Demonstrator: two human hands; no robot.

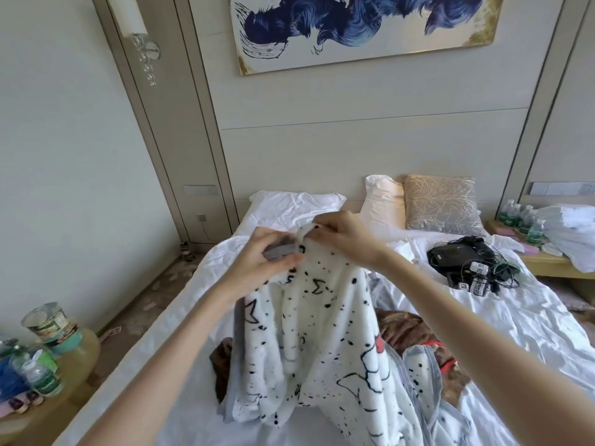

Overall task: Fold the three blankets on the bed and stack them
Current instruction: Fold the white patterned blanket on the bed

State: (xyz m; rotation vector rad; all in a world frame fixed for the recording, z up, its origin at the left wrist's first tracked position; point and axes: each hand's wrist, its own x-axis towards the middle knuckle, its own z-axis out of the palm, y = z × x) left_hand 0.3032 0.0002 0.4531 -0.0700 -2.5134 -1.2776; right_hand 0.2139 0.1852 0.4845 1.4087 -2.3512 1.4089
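**Inspector:** Bed and load, largest first.

**Assistant:** The bed (180,365) runs 12 to 6 o'clock, pillows at 12. The white blanket (322,317) with black spots is held up over mid-bed. Its top edge is at centre view and the rest hangs bunched toward 6 o'clock, with the lower end resting on the sheet. The long axis is therefore vertical, not yet spread. A brown blanket (405,329) lies crumpled beneath it at 4 o'clock. I cannot pick out a third one for certain.

**Inspector:** Hands?

**Assistant:** The left hand (267,252) has its fingers curled round the grey hem (280,251). The right hand (341,231), just beside it at 2 o'clock, pinches the same top edge between thumb and fingers.

**Inspector:** Why held so?

**Assistant:** My judgement is that the hands are close together to find a corner, and the blanket is lifted so its weight pulls it straight before folding. No fold has been made and nothing is stacked.
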